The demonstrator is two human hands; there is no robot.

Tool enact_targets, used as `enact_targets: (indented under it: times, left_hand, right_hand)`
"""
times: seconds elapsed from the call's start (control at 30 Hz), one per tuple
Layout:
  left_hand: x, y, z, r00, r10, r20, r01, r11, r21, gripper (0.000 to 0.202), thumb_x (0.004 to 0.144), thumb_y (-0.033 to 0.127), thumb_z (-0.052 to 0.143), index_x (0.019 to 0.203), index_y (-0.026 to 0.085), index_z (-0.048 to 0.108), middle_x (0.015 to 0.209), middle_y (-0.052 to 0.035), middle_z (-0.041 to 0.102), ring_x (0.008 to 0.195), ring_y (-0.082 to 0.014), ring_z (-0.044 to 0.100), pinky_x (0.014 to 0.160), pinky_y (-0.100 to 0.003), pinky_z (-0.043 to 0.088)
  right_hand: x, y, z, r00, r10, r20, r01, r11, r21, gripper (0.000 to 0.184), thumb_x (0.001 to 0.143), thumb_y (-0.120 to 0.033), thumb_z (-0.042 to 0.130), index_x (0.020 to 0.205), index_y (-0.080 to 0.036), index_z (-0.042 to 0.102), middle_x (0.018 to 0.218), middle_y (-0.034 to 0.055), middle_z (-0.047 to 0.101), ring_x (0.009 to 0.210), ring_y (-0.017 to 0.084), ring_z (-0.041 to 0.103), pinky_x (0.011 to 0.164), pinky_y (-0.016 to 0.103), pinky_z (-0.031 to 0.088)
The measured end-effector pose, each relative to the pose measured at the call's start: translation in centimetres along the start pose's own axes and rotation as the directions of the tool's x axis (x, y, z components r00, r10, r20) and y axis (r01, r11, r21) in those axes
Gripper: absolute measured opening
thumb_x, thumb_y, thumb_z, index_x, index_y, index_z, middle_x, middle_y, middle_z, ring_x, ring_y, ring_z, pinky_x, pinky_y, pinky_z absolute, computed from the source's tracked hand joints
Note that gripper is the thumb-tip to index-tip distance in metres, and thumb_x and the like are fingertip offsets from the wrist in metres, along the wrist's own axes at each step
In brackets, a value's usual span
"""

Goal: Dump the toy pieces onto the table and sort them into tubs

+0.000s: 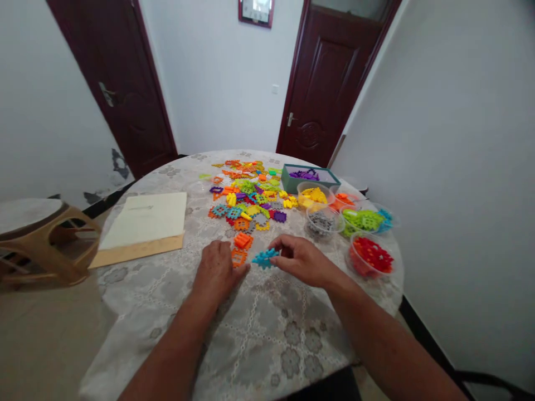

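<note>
Between thumb and fingers, my right hand (303,260) pinches a blue gear-shaped plastic piece (264,258), just above the tablecloth; it may be more than one piece together. My left hand (216,268) rests palm down on the cloth, its thumb spread away from the fingers. Right beside it lies an orange square frame piece (238,258), and behind that an orange piece (242,240). The underside of the left hand is hidden. Farther back spreads a mixed heap of coloured toothed pieces (251,200).
At the right stand clear bowls of sorted pieces: yellow (313,196), grey (321,221), green (363,220) and red (371,255), with orange and blue ones behind. A green box (288,179) holds purple pieces. A pale board (146,220) lies left; a wooden stool (54,239) stands beyond.
</note>
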State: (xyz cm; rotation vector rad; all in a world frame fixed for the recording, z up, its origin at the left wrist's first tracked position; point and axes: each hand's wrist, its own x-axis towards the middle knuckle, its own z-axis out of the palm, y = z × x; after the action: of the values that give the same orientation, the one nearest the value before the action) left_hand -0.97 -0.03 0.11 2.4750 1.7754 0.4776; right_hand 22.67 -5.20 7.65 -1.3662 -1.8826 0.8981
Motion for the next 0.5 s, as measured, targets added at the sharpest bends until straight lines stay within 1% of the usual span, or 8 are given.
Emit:
enact_targets:
  times: [0.07,0.13,0.17,0.2,0.27,0.4,0.43,0.5]
  left_hand:
    - [0.2,-0.2,0.0,0.998,0.002,0.057,-0.008,0.995,0.095,0.044,0.089,0.051,0.063,0.111,0.014,0.067,0.117,-0.0179,0.066,0.118,-0.0348,0.057,0.106,-0.045,0.043]
    - [0.6,-0.4,0.1,0.996,0.0,0.092,-0.013,0.99,0.141,0.046,0.092,0.054,0.055,0.108,0.013,0.068,0.115,-0.0189,0.066,0.113,-0.0356,0.059,0.102,-0.046,0.045]
    - [0.7,-0.5,0.2,0.995,0.003,0.102,-0.019,0.989,0.148,0.047,0.093,0.055,0.052,0.108,0.013,0.067,0.114,-0.0188,0.067,0.113,-0.0356,0.06,0.101,-0.046,0.046]
    - [0.8,-0.6,0.2,0.994,0.002,0.106,-0.018,0.988,0.151,0.047,0.094,0.055,0.051,0.109,0.013,0.067,0.114,-0.0187,0.067,0.113,-0.0355,0.06,0.099,-0.045,0.046]
    - [1.0,-0.6,0.3,0.994,-0.004,0.108,-0.012,0.989,0.148,0.046,0.094,0.053,0.05,0.112,0.014,0.066,0.114,-0.0183,0.068,0.114,-0.0354,0.061,0.098,-0.044,0.047]
    - [1.0,-0.5,0.0,0.995,-0.032,0.093,0.019,0.99,0.138,0.047,0.095,0.049,0.046,0.12,0.013,0.063,0.114,-0.0192,0.07,0.111,-0.0358,0.064,0.096,-0.044,0.047]
    - [1.0,-0.4,-0.2,0.996,-0.042,0.084,0.031,0.991,0.132,0.049,0.096,0.049,0.045,0.122,0.012,0.062,0.115,-0.0197,0.07,0.11,-0.0362,0.065,0.096,-0.044,0.048]
    - [1.0,-0.5,-0.4,0.996,-0.059,0.07,0.051,0.992,0.113,0.051,0.097,0.049,0.043,0.127,0.011,0.059,0.118,-0.0205,0.07,0.11,-0.0367,0.066,0.094,-0.044,0.049]
  right_hand:
    - [-1.9,-0.3,-1.4,0.998,-0.015,-0.058,0.012,0.998,-0.054,0.015,0.09,-0.029,0.068,0.104,-0.023,0.072,0.076,-0.0029,0.063,0.065,0.012,0.053,0.06,0.024,0.041]
    - [-3.6,0.3,-3.8,0.979,-0.027,-0.204,0.0,0.991,-0.133,0.017,0.091,-0.03,0.068,0.106,-0.024,0.072,0.079,-0.0019,0.064,0.069,0.013,0.056,0.063,0.025,0.043]
    - [-4.3,0.9,-5.4,0.951,-0.033,-0.307,-0.021,0.985,-0.169,0.019,0.091,-0.032,0.068,0.107,-0.024,0.071,0.082,-0.0012,0.065,0.071,0.014,0.057,0.065,0.025,0.045]
    - [-5.0,1.7,-7.3,0.91,-0.034,-0.414,-0.053,0.979,-0.196,0.021,0.09,-0.034,0.068,0.108,-0.024,0.071,0.084,-0.0002,0.067,0.073,0.015,0.058,0.067,0.026,0.046]
    - [-5.9,3.7,-11.7,0.782,-0.044,-0.622,-0.127,0.965,-0.229,0.026,0.089,-0.039,0.069,0.108,-0.022,0.071,0.087,0.0018,0.069,0.073,0.016,0.06,0.069,0.029,0.048]
    - [-6.5,8.8,-20.7,0.518,-0.063,-0.853,-0.384,0.874,-0.298,0.033,0.084,-0.041,0.069,0.107,-0.017,0.073,0.087,0.0052,0.073,0.07,0.018,0.06,0.07,0.031,0.048]
    - [-6.5,10.2,-22.5,0.474,-0.074,-0.877,-0.448,0.838,-0.313,0.032,0.083,-0.038,0.069,0.106,-0.016,0.073,0.09,0.007,0.075,0.073,0.018,0.062,0.073,0.032,0.048]
    - [-6.5,13.0,-25.3,0.444,-0.06,-0.894,-0.555,0.765,-0.327,0.031,0.082,-0.034,0.069,0.105,-0.014,0.075,0.098,0.0114,0.076,0.081,0.02,0.064,0.08,0.033,0.048]
